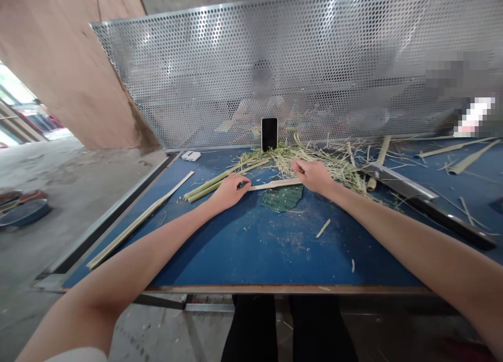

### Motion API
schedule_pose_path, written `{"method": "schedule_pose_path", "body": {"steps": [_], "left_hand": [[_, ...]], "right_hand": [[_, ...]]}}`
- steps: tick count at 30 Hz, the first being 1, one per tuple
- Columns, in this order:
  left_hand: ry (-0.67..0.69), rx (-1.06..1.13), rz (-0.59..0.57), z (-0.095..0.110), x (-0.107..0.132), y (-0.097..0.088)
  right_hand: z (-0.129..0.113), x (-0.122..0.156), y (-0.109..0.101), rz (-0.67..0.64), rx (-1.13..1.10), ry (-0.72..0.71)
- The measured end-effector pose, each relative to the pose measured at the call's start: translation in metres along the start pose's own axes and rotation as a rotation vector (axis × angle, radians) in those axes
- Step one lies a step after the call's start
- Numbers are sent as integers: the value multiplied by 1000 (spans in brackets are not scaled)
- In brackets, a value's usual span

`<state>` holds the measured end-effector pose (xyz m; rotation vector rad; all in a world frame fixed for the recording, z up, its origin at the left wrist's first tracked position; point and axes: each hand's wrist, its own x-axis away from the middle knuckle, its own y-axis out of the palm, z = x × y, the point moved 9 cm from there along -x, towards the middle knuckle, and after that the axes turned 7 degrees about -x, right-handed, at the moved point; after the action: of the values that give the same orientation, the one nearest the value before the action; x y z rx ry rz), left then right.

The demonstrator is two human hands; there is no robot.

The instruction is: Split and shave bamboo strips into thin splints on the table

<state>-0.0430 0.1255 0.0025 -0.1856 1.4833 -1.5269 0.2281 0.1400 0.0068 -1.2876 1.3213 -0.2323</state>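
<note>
On the blue table (251,247) my left hand (231,190) is closed around a small dark-handled tool whose tip touches the left end of a pale bamboo strip (275,184). Over at the strip's right end, my right hand (312,174) is closed and grips it. The strip lies flat just above a green worn patch (282,198) of the table top. Two green bamboo stalks (214,183) lie to the left of my left hand.
A heap of bamboo shavings (314,160) lies behind my hands. A phone (269,133) stands against the perforated metal screen (298,63). A long pale strip (137,223) lies at left, a large blade (401,181) at right, and a small white object (190,155) sits at the back left.
</note>
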Motion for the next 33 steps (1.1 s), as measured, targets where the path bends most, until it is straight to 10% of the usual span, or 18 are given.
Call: {"method": "schedule_pose_path", "body": {"steps": [33], "left_hand": [[24,-7,-24,1,1,4]], "right_hand": [[-14,-3,-1,-76,-41,-22]]}}
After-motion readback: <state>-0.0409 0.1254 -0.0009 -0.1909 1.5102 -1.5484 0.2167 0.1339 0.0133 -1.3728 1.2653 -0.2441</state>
